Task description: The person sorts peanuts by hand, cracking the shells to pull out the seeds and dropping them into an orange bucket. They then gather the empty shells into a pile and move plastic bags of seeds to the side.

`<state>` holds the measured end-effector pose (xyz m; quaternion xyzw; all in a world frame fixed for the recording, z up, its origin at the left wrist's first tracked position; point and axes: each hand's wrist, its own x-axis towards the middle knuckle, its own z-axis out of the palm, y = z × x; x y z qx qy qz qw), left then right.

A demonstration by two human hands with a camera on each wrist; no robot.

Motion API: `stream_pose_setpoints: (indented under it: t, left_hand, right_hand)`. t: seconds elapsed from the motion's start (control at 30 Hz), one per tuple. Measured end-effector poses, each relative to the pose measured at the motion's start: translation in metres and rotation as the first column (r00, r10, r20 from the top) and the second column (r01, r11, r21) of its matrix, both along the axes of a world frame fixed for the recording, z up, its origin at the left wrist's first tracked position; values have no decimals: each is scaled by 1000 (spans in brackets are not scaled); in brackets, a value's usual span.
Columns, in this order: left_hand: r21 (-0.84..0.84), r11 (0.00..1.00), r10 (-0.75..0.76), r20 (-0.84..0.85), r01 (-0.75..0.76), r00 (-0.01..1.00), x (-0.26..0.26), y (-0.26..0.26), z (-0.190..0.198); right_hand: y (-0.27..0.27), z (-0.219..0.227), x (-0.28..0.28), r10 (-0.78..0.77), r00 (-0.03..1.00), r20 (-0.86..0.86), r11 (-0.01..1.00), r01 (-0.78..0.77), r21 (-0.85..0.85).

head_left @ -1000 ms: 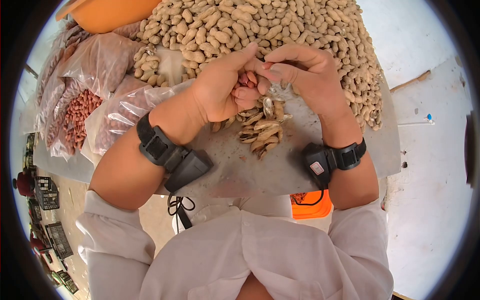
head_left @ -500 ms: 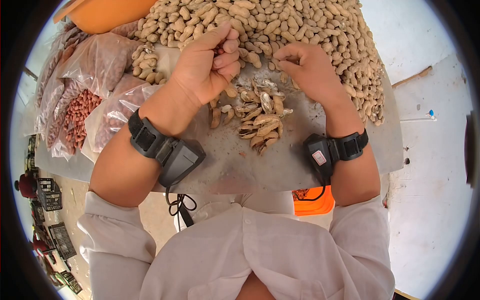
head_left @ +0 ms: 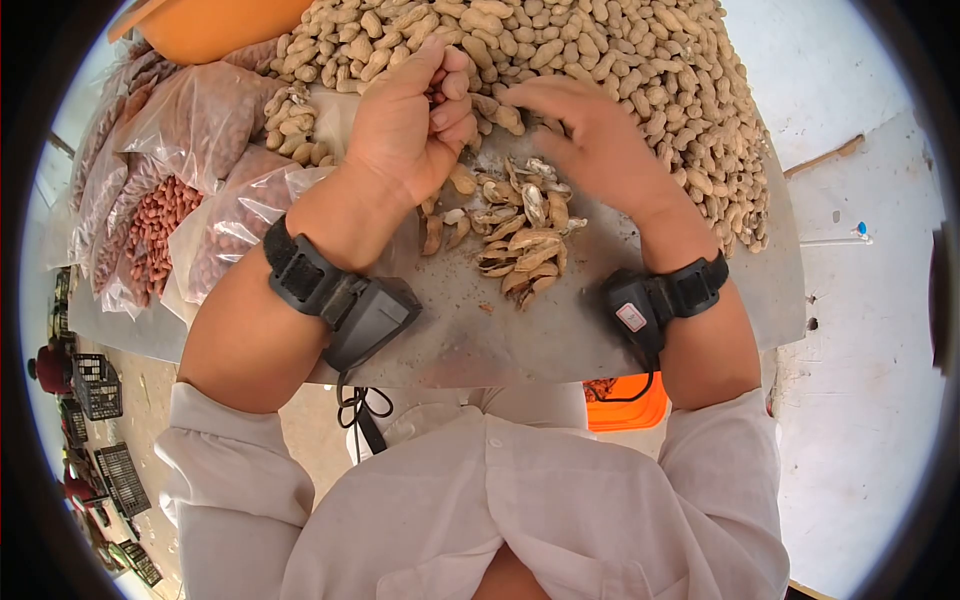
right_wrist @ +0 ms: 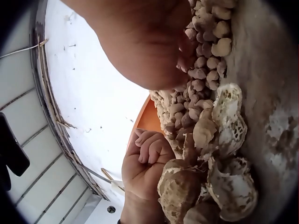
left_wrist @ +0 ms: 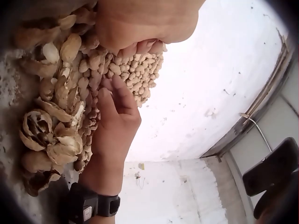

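Note:
My left hand (head_left: pixel 400 135) curls its fingers round several reddish peanut kernels (head_left: pixel 436 96), mostly hidden in its palm, at the near edge of a large pile of unshelled peanuts (head_left: pixel 560 45). To its right, my slightly blurred right hand (head_left: pixel 605 155) reaches over the pile's edge, index finger stretched toward the left hand and thumb apart from it. In the left wrist view the right hand (left_wrist: pixel 114 121) has its fingertips right at the peanuts. Split, emptied peanut shells (head_left: pixel 530 235) lie in a small heap on the grey tabletop (head_left: pixel 450 330), between and below the hands.
Clear plastic bags (head_left: pixel 190 125) of peanut kernels lie at the left, one showing loose kernels (head_left: pixel 160 230). An orange basin (head_left: pixel 215 30) stands at the back left. Below the table's front edge is an orange container (head_left: pixel 635 405). A white wall (head_left: pixel 870 300) borders the right.
The hands were together over the shells, the right pinching a reddish kernel; they have since parted. The left moved back and left; the right, lately at the pile, now stretches its fingers leftward.

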<state>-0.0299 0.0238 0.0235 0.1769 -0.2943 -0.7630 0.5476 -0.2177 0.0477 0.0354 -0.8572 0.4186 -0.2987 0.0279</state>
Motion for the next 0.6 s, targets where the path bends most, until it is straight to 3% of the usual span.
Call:
stream_pose_setpoints:
  t: [0.07, 0.17, 0.37, 0.47, 0.6]
  left_hand:
    - [-5, 1000, 7, 11, -7, 1000, -1, 0, 0]
    - [-15, 1000, 10, 25, -9, 1000, -1, 0, 0]
    - [-17, 1000, -3, 43, 4, 999, -1, 0, -1]
    - [-20, 999, -23, 112, 25, 993, -1, 1, 0]
    - [-79, 995, -40, 298, 67, 954, -6, 7, -1]
  right_hand:
    - [-2, -11, 4, 81, 993, -80, 996, -84, -32]
    - [-3, -18, 5, 51, 983, -178, 998, -55, -15]
    - [-9, -14, -3, -24, 997, -75, 998, 19, -61]
    - [-3, -5, -6, -52, 985, 167, 995, 38, 88]
    - [8, 4, 2, -106, 863, 494, 962, -36, 270]
